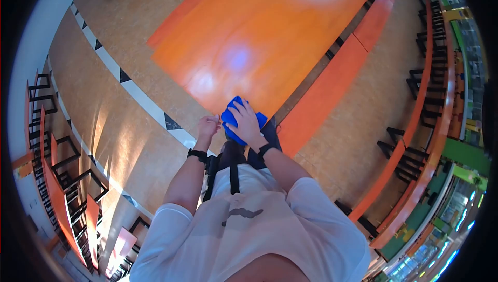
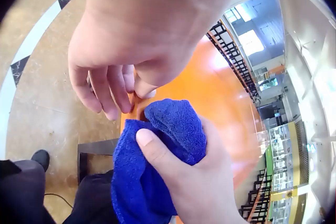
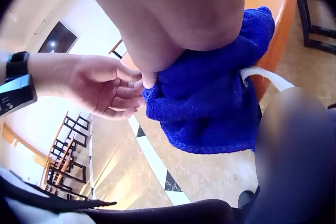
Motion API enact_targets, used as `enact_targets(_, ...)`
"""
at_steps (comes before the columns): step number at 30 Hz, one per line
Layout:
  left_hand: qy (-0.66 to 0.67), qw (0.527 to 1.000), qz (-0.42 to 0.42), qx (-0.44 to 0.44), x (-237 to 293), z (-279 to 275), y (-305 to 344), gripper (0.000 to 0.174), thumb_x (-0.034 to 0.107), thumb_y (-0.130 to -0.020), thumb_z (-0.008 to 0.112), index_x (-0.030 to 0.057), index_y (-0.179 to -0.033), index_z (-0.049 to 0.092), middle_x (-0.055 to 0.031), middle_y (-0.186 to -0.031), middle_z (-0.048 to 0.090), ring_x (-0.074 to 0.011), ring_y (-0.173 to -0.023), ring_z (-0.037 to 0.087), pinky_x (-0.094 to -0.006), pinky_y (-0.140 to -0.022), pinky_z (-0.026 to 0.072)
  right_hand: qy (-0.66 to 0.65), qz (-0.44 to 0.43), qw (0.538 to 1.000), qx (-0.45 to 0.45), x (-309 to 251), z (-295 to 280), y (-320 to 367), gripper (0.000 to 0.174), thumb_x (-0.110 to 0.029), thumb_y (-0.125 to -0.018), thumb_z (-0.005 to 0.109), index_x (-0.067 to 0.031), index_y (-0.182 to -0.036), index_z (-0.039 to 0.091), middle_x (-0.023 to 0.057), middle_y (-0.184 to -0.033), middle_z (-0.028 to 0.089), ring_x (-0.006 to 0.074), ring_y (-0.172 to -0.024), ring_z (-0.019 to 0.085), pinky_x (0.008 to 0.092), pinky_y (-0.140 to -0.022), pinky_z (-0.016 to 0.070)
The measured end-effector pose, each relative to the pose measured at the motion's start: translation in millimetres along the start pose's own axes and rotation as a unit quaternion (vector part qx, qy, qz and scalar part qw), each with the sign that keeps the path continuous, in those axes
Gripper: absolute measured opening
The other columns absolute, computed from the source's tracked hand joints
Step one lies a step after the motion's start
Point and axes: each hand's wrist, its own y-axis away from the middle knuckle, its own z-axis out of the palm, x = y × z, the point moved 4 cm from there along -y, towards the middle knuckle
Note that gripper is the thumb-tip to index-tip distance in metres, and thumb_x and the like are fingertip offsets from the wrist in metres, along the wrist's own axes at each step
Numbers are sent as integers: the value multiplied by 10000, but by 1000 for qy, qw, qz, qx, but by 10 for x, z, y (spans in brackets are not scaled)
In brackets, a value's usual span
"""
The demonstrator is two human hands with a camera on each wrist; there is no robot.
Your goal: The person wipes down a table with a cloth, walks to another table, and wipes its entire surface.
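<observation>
A bunched blue cloth (image 1: 232,118) lies at the near corner of the orange table (image 1: 228,38). My right hand (image 1: 246,125) grips it, fingers spread over its top; in the left wrist view the thumb of my right hand (image 2: 202,174) lies across the folded cloth (image 2: 181,129). My left hand (image 1: 208,127) is just left of the cloth, beside the table corner. Its fingers hang loosely bent in the left wrist view, the thumb of this left hand (image 2: 131,50) near the table edge. In the right wrist view, a white strip (image 3: 268,77) shows against the cloth (image 3: 205,98).
An orange bench (image 1: 327,95) runs along the table's right side. More benches and tables with black legs stand at the far left and right (image 1: 430,74). The person's legs are close below the table corner. A black-and-white band (image 1: 135,92) crosses the tan floor.
</observation>
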Motion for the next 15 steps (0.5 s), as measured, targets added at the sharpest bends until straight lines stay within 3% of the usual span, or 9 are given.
enact_targets(5, -31, 999, 17, 36, -90, 145, -67, 332, 326, -1004, 769, 42, -967, 601, -120, -870, 778, -188, -702, 769, -305, -566, 580, 0, 37, 999, -10, -30, -96, 308, 717, -267, -770, 868, -137, -1432, 625, 140, -1559, 526, 411, -1537, 369, 554, -1271, 325)
enact_targets(8, -84, 994, 36, 64, -82, 119, -86, 317, 292, -996, 778, 31, -943, 606, -134, -838, 780, -197, -665, 768, -312, -551, 583, 37, 13, 999, 19, 106, -58, 405, 726, -259, -736, 874, -136, -1413, 643, 142, -1539, 552, 418, -1506, 419, 557, -1246, 364)
enact_targets(12, -147, 983, 59, 93, -50, 52, -77, 324, 262, -969, 796, 13, -852, 625, -123, -755, 771, -199, -659, 766, -325, -624, 593, 45, 19, 990, 131, 494, -217, 295, 697, -242, -670, 871, -121, -1333, 691, 154, -1444, 635, 429, -1418, 526, 562, -1188, 431)
enact_targets(15, -152, 984, 52, 78, -163, 17, -56, 323, 255, -971, 794, 7, -843, 632, -136, -767, 780, -200, -656, 769, -324, -610, 593, 58, 41, 983, 169, 1014, -480, 29, 634, -239, -720, 860, -108, -1319, 701, 182, -1431, 647, 456, -1410, 532, 567, -1182, 435)
